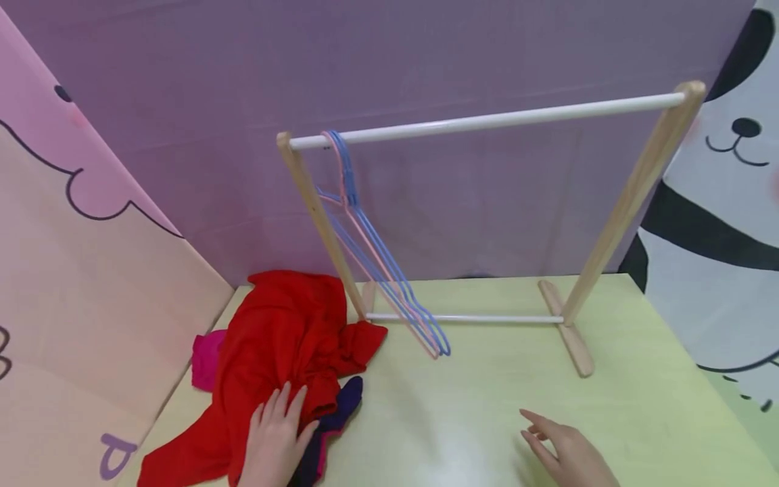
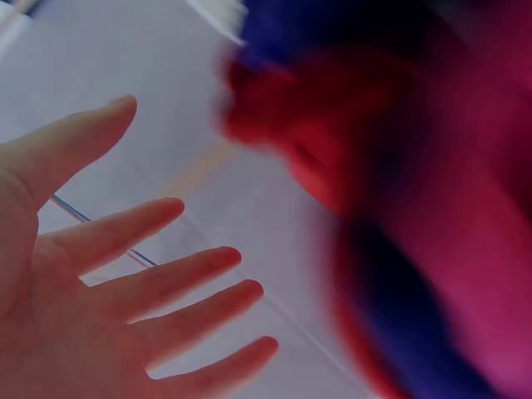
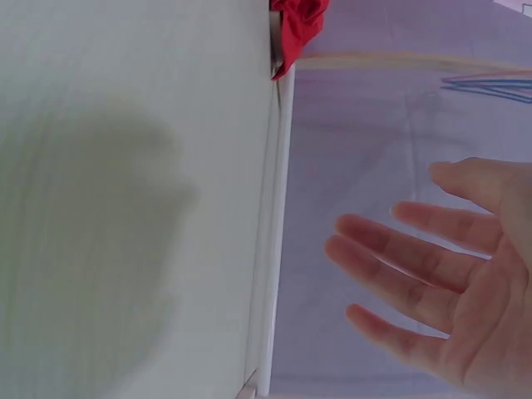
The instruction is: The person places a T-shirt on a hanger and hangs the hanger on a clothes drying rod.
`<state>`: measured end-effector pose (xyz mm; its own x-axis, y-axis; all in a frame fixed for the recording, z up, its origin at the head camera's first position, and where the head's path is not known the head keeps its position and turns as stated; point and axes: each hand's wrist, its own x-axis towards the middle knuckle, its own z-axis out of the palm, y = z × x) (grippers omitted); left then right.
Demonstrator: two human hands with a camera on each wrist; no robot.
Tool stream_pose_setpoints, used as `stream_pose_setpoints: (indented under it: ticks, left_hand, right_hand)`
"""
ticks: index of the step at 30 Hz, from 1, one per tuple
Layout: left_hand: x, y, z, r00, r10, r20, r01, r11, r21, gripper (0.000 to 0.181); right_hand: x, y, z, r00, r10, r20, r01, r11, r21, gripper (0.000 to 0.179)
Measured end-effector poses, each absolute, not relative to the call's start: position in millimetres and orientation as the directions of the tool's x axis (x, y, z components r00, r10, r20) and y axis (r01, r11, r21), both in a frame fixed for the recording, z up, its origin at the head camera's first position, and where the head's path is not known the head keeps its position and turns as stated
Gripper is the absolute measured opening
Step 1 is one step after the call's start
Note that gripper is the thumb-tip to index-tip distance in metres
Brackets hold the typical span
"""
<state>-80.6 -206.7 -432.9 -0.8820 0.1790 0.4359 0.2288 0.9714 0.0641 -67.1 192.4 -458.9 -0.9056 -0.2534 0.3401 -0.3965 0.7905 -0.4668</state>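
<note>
At the table's left side lies a crumpled red garment (image 1: pixel 292 325), with a dark navy cloth with pink edging (image 1: pixel 347 402) sticking out from under it. My left hand (image 1: pixel 274 433) is over the lower part of the red garment, fingers spread and straight. The left wrist view shows that hand (image 2: pixel 141 274) with nothing in its grasp, beside blurred red, navy and pink cloth. My right hand (image 1: pixel 562 450) hovers above the table at the front right, fingers loosely bent and holding nothing. In the right wrist view its palm (image 3: pixel 482 307) faces the camera.
A small clothes rack (image 1: pixel 487 125) of pale wood and white rods stands at the back. Several blue and pink hangers (image 1: pixel 389 264) hang at its left end. Bright pink cloth (image 1: pixel 207 358) shows behind the red garment. A purple backdrop (image 1: pixel 462 54) rises behind the table (image 1: pixel 462 399).
</note>
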Motion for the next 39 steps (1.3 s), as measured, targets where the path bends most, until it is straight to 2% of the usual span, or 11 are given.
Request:
stream_pose_setpoints:
  ticks: [4, 8, 13, 18, 21, 24, 27, 29, 34, 39]
  left_hand:
    - [-79, -246, -437, -0.951, 0.092, 0.295, 0.124, 0.988, 0.091, 0.053]
    - [-82, -268, -446, -0.981, 0.088, 0.171, 0.118, 0.978, 0.174, 0.047]
    - [-88, -276, -452, -0.980, 0.142, 0.138, 0.171, 0.959, 0.227, 0.016]
    - [-91, -278, -451, -0.973, 0.178, 0.148, 0.205, 0.959, 0.195, 0.019]
    - [-93, -279, -445, -0.972, 0.161, 0.168, 0.197, 0.955, 0.221, 0.016]
    - [-95, -278, -433, -0.970, 0.120, 0.213, 0.183, 0.933, 0.310, 0.012]
    - [-100, -276, -419, -0.953, 0.113, 0.281, 0.219, 0.899, 0.380, 0.013]
    - [-103, -273, -410, -0.937, 0.136, 0.323, 0.261, 0.886, 0.384, 0.015]
    - [-112, -266, -386, -0.865, 0.225, 0.449, 0.387, 0.868, 0.311, 0.020]
    - [-125, -258, -355, -0.761, 0.322, 0.564, 0.507, 0.837, 0.207, 0.025]
  right_hand:
    - [-64, 203, -464, -0.902, -0.287, 0.323, -0.416, 0.780, -0.468, 0.030]
    - [-61, 208, -468, -0.916, -0.264, 0.303, -0.388, 0.780, -0.492, 0.030]
    - [-58, 213, -473, -0.924, -0.236, 0.301, -0.363, 0.787, -0.498, 0.030]
    - [-57, 213, -475, -0.910, -0.242, 0.335, -0.389, 0.777, -0.495, 0.029]
    - [-58, 214, -474, -0.916, -0.250, 0.313, -0.383, 0.776, -0.501, 0.028]
    - [-58, 214, -473, -0.924, -0.243, 0.295, -0.367, 0.784, -0.501, 0.027]
    - [-59, 214, -473, -0.923, -0.236, 0.304, -0.364, 0.789, -0.495, 0.027]
    - [-58, 214, -474, -0.925, -0.235, 0.299, -0.361, 0.790, -0.496, 0.026]
    - [-57, 216, -476, -0.936, -0.243, 0.253, -0.342, 0.794, -0.502, 0.025]
    - [-56, 215, -475, -0.935, -0.224, 0.273, -0.336, 0.801, -0.495, 0.025]
